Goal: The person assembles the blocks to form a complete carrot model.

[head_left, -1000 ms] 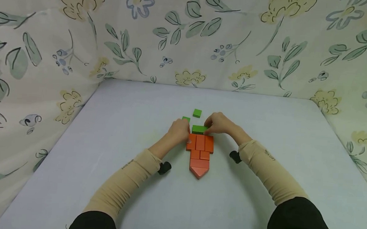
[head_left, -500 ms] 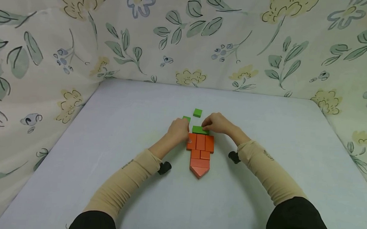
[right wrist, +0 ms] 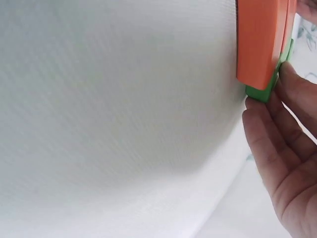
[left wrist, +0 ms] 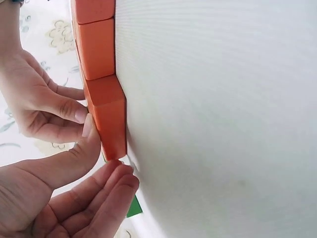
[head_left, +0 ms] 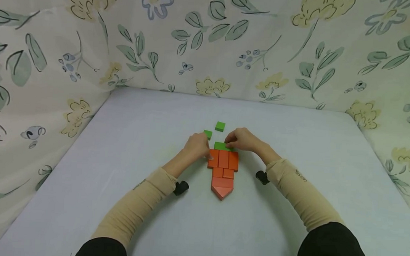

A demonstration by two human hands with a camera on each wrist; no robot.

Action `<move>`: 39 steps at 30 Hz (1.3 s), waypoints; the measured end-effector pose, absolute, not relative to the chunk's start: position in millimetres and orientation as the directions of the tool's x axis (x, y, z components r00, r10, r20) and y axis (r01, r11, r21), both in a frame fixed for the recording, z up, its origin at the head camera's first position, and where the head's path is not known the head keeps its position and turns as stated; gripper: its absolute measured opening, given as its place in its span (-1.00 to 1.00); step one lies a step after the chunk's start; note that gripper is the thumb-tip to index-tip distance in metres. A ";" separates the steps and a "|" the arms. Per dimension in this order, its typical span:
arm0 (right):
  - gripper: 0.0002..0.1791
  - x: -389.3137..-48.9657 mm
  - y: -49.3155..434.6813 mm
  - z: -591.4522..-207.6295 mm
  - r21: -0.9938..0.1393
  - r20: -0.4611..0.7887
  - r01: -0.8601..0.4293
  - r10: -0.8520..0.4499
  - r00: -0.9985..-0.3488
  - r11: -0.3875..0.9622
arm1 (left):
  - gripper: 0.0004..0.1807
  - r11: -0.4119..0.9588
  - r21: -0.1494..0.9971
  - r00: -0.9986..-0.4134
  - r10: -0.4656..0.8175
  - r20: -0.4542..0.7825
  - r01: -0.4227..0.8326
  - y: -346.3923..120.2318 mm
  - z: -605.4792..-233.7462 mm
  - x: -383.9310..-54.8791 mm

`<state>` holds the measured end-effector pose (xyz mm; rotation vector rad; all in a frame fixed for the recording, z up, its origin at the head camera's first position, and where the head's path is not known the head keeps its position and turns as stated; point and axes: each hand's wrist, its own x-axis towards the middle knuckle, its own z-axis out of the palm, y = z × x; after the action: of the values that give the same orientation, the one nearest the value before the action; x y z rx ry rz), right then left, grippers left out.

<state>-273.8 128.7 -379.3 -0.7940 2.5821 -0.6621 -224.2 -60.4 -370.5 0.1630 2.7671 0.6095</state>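
Orange building blocks [head_left: 223, 159] lie joined flat on the table in a T-like shape, ending in a triangular block [head_left: 221, 192] towards the person. My left hand [head_left: 196, 146] holds the far left orange block [left wrist: 111, 121], thumb on its upper edge and fingertips at its far end. A long green block [head_left: 219, 145] lies along the far side of the orange row. My right hand [head_left: 242, 139] pinches its right end; in the right wrist view this green block [right wrist: 258, 94] shows beneath the thumb and fingers, right against the orange block [right wrist: 258, 42].
Two small green blocks lie beyond the orange shape: one green block [head_left: 207, 134] just past my left hand, another green block [head_left: 220, 126] farther back. The white table [head_left: 139, 132] meets a flower-printed cloth [head_left: 200, 74] at its back and sides.
The long green block has shifted slightly towards the orange row. My right hand first slid a little left along it, then came slightly nearer. The left hand has hardly moved.
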 end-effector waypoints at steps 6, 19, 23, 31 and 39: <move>-0.73 -286.8 119.4 -372.0 -0.534 -0.170 -0.417 -0.576 -0.799 0.736 | -0.72 0.898 0.438 -0.940 0.181 -0.290 0.038 -66.3 -374.2 -226.1; -0.33 -296.3 62.3 -364.2 -0.364 -0.197 -0.605 -0.693 -0.693 0.708 | -0.75 0.890 0.441 -0.940 0.239 -0.242 0.113 -67.9 -375.8 -224.9; -0.43 -298.2 53.3 -366.3 -0.303 -0.207 -0.643 -0.707 -0.676 0.703 | -0.75 0.887 0.455 -0.941 0.214 -0.262 0.075 -69.3 -376.9 -225.8; -0.70 -301.0 67.4 -370.4 -0.324 -0.142 -0.665 -0.729 -0.670 0.674 | -0.73 0.882 0.465 -0.937 0.222 -0.270 0.076 -68.4 -378.9 -225.9; -0.67 -304.3 84.4 -372.2 -0.373 -0.131 -0.651 -0.732 -0.668 0.661 | -0.69 0.885 0.464 -0.939 0.197 -0.283 0.046 -68.3 -374.1 -224.0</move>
<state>-304.3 84.4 -372.2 -1.1115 2.6085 -0.4318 -224.0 -68.3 -374.1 0.1805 2.7294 0.6611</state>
